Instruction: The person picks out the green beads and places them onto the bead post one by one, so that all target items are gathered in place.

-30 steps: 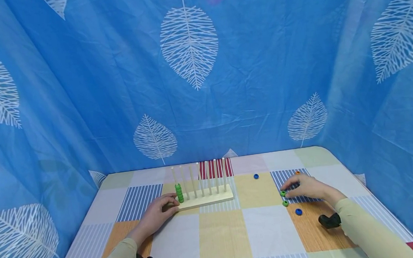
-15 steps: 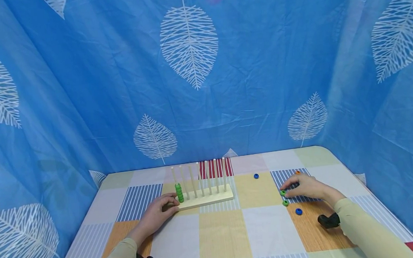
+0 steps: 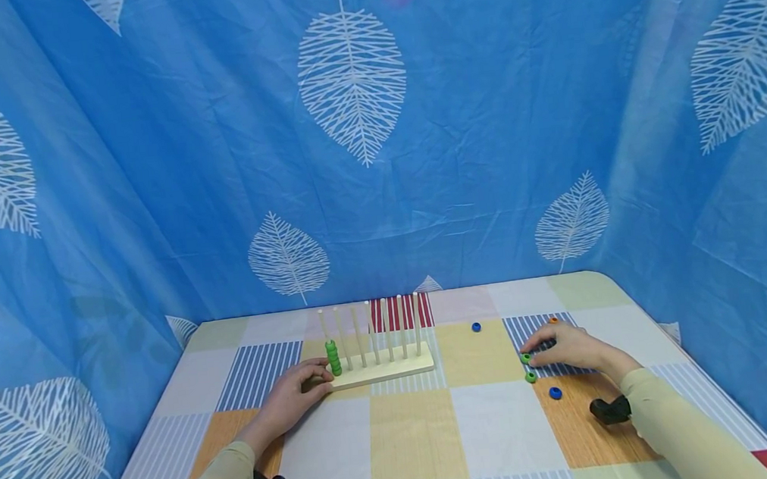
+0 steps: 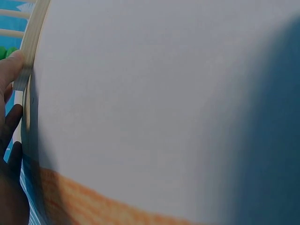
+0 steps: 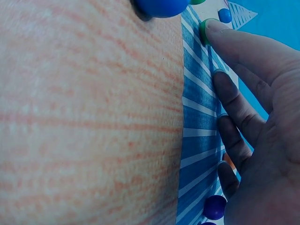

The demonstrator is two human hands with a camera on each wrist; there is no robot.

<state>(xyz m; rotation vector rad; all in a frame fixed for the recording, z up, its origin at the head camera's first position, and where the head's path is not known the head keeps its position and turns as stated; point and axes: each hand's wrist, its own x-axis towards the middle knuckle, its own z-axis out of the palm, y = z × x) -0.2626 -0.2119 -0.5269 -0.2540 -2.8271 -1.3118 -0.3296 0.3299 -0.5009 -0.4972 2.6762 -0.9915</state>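
Note:
A pale wooden peg stand [image 3: 384, 371] with a row of upright pegs sits left of the middle of the table. Several green beads [image 3: 333, 359] are stacked on its leftmost peg. My left hand [image 3: 291, 396] holds the stand's left end, thumb in front and fingers behind. At the right, my right hand [image 3: 569, 348] pinches a green bead [image 3: 526, 359] low over the cloth; the thumb touches that bead [image 5: 203, 33] in the right wrist view. Just in front lies a second green bead [image 3: 530, 377], and a blue bead [image 3: 556, 392] is nearer to me.
Another blue bead [image 3: 476, 327] lies between the stand and my right hand. An orange bead [image 3: 553, 320] is behind that hand, and a purple bead [image 5: 214, 207] shows beneath it in the right wrist view. A patchwork cloth [image 3: 415, 438] covers the table; a blue curtain [image 3: 458, 149] encloses it.

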